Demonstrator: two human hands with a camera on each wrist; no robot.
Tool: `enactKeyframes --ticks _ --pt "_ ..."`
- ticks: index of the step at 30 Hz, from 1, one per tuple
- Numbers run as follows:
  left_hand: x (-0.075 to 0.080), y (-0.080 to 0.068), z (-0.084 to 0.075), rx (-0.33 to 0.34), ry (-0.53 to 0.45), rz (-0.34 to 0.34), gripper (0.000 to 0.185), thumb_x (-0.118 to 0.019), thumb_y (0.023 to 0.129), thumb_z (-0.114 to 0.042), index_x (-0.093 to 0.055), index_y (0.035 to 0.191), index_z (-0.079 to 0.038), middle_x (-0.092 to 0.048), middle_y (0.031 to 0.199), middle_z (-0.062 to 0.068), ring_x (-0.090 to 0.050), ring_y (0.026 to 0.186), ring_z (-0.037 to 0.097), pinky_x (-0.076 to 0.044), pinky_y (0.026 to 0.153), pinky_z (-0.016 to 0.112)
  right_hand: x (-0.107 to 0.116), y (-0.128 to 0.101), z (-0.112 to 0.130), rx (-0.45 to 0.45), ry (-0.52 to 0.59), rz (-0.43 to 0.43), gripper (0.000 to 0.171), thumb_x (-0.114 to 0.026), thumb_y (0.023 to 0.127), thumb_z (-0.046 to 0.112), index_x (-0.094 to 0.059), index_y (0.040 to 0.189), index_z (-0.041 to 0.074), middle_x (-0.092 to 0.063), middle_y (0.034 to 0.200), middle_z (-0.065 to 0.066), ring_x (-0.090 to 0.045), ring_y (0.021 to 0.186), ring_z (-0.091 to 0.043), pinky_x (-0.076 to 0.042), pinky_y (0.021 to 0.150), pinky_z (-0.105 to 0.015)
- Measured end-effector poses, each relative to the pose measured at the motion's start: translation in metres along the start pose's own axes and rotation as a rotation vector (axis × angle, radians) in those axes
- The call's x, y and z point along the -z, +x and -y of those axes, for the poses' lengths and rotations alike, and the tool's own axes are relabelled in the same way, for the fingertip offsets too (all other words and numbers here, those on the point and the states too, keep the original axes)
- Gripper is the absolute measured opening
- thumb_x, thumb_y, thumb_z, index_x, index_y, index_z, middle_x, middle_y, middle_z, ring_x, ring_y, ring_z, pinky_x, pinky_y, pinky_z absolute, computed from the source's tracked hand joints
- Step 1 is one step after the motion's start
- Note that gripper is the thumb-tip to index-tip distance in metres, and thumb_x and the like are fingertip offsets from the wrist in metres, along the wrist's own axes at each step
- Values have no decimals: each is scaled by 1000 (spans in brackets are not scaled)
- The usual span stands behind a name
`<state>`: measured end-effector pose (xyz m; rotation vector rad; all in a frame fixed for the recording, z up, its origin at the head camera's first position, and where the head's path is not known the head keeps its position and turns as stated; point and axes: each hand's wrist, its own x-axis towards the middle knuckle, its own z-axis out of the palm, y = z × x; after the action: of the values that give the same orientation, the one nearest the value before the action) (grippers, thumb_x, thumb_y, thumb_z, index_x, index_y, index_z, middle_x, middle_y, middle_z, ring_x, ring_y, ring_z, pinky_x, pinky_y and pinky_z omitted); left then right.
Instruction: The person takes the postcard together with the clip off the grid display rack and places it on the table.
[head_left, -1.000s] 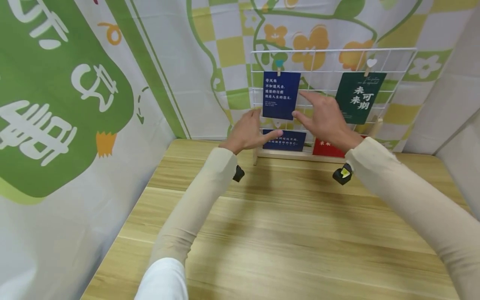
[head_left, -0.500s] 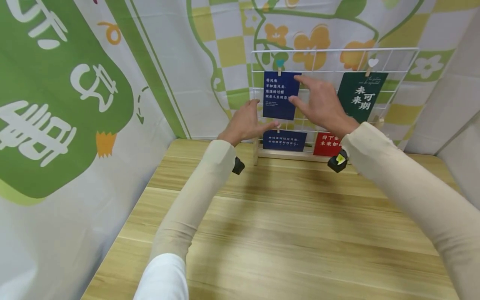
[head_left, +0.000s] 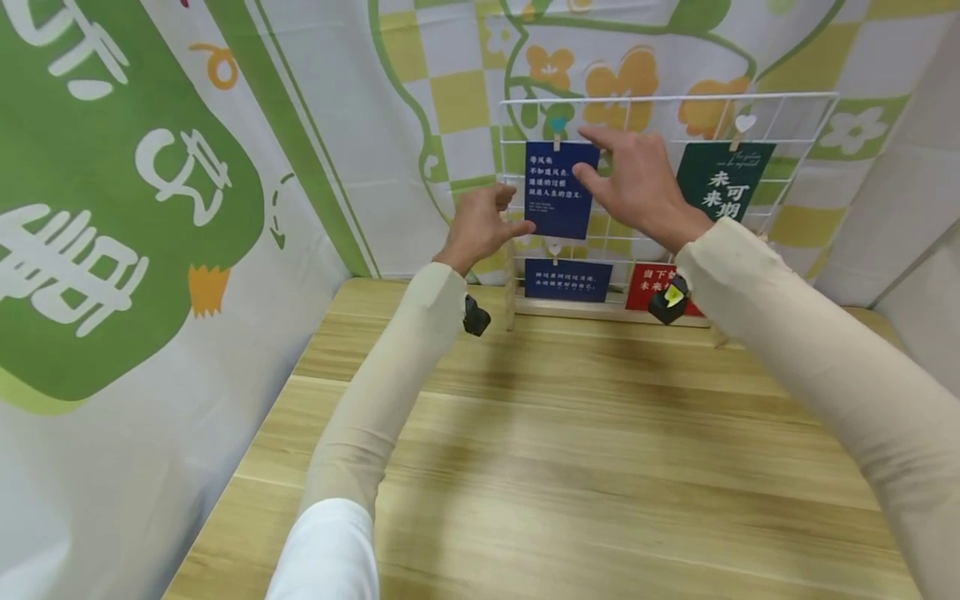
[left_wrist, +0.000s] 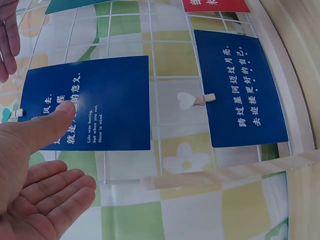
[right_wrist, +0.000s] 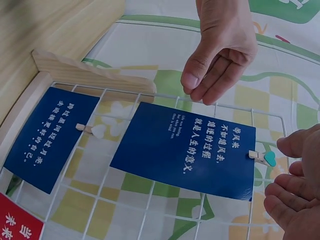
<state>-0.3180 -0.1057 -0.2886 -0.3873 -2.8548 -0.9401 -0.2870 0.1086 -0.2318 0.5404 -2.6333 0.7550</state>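
Blue card with white writing hangs high up on the left part of a white wire rack, held by a little clip with a teal heart. Left hand is just beside the card's left edge — its thumb and fingers are apart. Right hand is near the card's top right corner, close to the teal heart, and its thumb and fingers are apart too. Below hangs another blue card, on a clip with a white heart. Next to that one is a red card, partly hidden. A green card hangs high on the right — the right arm covers its bottom. The rack's wooden base stands on a wooden table, near a flowery cloth.
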Motion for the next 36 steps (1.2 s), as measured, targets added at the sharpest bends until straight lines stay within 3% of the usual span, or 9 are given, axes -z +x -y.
enactKeyframes --ticks 2,13,20,23,27,30,36 --pt "0 2 1 -9 -3 -11 65 -79 84 -31 -54 138 -4 -58 141 11 -59 126 24 -49 104 32 1 3 1 0 0 -1 49 -58 99 25 -48 145 11 -54 143 -13 -62 119 -33 -50 103 -45" --pt "2 10 0 -17 -22 -48 59 -80 83 -27 -59 134 -5 -61 136 10 -63 120 22 -52 100 30 0 18 11 19 -1 8 46 -58 100 22 -49 144 14 -54 143 -12 -58 125 -33 -48 104 -46" --pt "-1 16 2 -19 -28 -22 60 -79 84 -28 -58 135 -6 -62 136 9 -63 120 21 -52 99 29 0 27 16 61 -28 26 45 -59 99 22 -51 142 10 -54 144 -10 -58 125 -34 -42 111 -46" --pt "-2 20 2 -10 -39 -8 59 -79 84 -28 -58 135 -7 -61 137 9 -62 121 21 -51 100 28 -1 30 16 83 -51 27 44 -58 99 19 -52 141 9 -57 141 -12 -67 97 -33 -52 95 -40" --pt "-3 25 2 5 -66 7 56 -77 85 -26 -59 134 -7 -60 138 8 -62 122 20 -51 100 27 -3 36 17 109 -109 32 42 -56 100 17 -52 141 8 -59 137 -15 -53 64 -28 -51 79 -38" --pt "-4 28 1 5 -69 12 52 -76 87 -26 -60 133 -7 -61 137 8 -62 121 20 -51 100 27 -4 39 17 134 -140 37 40 -55 100 15 -53 139 5 -61 134 -19 -62 69 -29 -55 87 -40" --pt "-5 32 0 0 -65 0 43 -73 90 -23 -64 128 -6 -66 130 9 -65 116 19 -53 97 28 -7 44 22 183 -147 47 18 -51 100 8 -61 111 -3 -68 102 -21 -62 80 -31 -53 75 -38"
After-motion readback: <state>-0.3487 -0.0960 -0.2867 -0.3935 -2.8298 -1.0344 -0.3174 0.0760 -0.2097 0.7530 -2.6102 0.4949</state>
